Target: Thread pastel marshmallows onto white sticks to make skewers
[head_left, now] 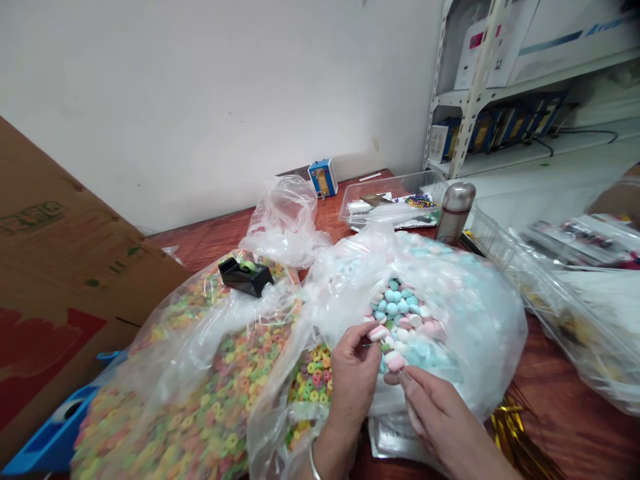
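Observation:
An opened clear bag (480,307) holds small round pastel candies (394,303) in blue, pink and white. My left hand (353,370), with a bracelet at the wrist, is over the bag's opening. Its thumb and forefinger are pinched at a pink-and-white candy (379,333); a short thin dark line shows beside the fingertips. My right hand (443,413) is lower right, fingers closed at a dull pink candy (392,378). Between both hands several pieces lie in a row; whether they are joined I cannot tell.
Left of my hands lies a big clear bag (200,400) of colourful ring-shaped pieces, with a black tape dispenser (246,276) on top. A cardboard box (70,267) stands at left. Behind are a clear tray (395,200) and a metal flask (455,212). Gold foil strips (520,440) lie at right.

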A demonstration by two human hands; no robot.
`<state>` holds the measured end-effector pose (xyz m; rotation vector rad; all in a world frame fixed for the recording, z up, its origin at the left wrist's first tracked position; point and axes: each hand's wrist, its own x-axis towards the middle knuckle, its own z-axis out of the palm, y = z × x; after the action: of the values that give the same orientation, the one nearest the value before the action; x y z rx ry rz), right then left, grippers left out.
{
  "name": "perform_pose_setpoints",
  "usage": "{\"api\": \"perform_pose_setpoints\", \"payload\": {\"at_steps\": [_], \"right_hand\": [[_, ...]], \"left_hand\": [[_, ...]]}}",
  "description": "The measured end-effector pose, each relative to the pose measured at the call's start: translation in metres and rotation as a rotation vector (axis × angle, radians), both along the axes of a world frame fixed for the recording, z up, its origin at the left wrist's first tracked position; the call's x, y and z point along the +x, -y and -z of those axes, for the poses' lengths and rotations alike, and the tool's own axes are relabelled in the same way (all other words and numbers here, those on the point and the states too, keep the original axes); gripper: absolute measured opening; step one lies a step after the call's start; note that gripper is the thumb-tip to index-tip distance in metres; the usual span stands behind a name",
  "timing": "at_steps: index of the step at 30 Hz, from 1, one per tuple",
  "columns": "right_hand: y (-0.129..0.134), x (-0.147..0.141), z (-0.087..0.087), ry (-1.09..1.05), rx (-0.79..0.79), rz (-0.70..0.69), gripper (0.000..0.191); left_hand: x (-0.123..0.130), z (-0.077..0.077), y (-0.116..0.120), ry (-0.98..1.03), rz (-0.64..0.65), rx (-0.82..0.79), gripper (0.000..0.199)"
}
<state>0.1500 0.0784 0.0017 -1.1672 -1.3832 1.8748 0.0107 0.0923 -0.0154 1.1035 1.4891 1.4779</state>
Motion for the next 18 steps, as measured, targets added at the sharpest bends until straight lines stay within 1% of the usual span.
{"api": "perform_pose_setpoints", "payload": {"at_steps": [4,7,9,10,12,14,15,18], "right_hand": [[-0.006,-0.003,0.002,0.028,0.075,-0.011,0.036],[-0.015,-0.005,0.01,0.113,0.227,0.007,0.035],[-0.02,-0.003,0.017,0.174,0.327,0.054,0.036],[-0.022,-0.001,0.021,0.205,0.362,0.072,0.036],[-0.022,0.004,0.028,0.273,0.407,0.085,0.036],[-0.016,0.008,0.032,0.347,0.453,0.053,0.038],[-0.011,0.01,0.034,0.378,0.49,0.027,0.038],[0.003,0.015,0.041,0.445,0.647,-0.084,0.035]], "left_hand": [[0.004,0.0,0.004,-0.045,0.018,0.013,0.025],[0.007,-0.001,0.01,-0.05,0.026,0.032,0.025],[0.01,-0.004,0.014,0.002,0.032,0.062,0.024],[0.012,-0.005,0.016,0.079,0.03,0.067,0.026],[0.017,-0.009,0.02,0.333,-0.017,0.063,0.034],[0.023,-0.013,0.02,0.614,-0.088,0.055,0.038],[0.026,-0.014,0.02,0.718,-0.105,0.049,0.036],[0.034,-0.016,0.016,0.881,-0.059,-0.007,0.031]]}}
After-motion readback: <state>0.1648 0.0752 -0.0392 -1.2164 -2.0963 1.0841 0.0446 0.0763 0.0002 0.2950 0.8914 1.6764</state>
